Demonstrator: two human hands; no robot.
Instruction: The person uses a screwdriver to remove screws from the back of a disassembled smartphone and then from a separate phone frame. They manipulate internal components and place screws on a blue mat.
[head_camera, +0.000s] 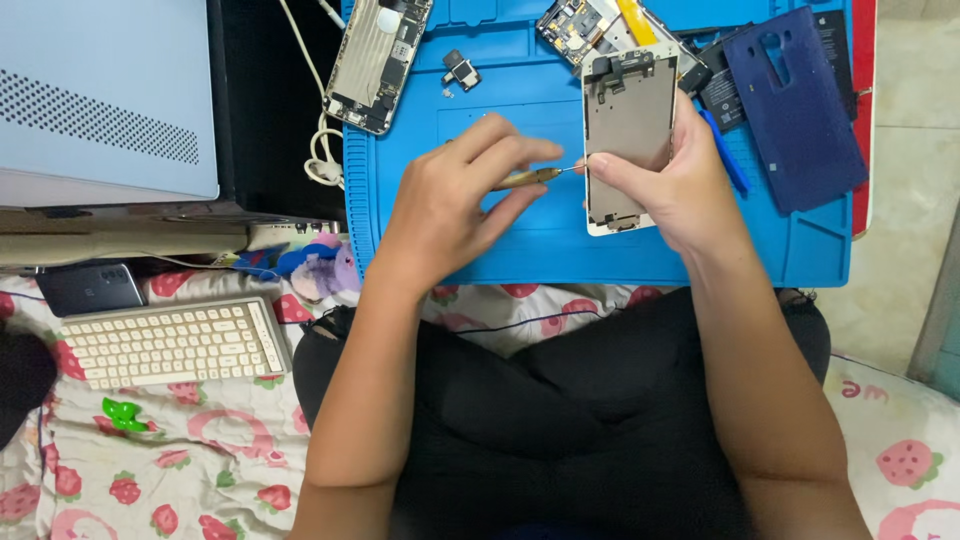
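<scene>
My left hand (450, 195) grips a thin brass-coloured screwdriver (528, 178), its tip pointing right at the left edge of a phone screen panel (628, 120). My right hand (690, 185) holds that panel upright by its lower part, metal back side facing me, white bezel around it. Both hands hover over a blue work mat (520, 250).
On the mat lie an opened phone body (378, 62), a small camera part (461, 70), another stripped phone (590, 25), a dark blue back cover (795, 105) and a blue pry tool (728, 160). A keyboard (170, 343), dark phone (90, 288) and white case (105, 95) sit left.
</scene>
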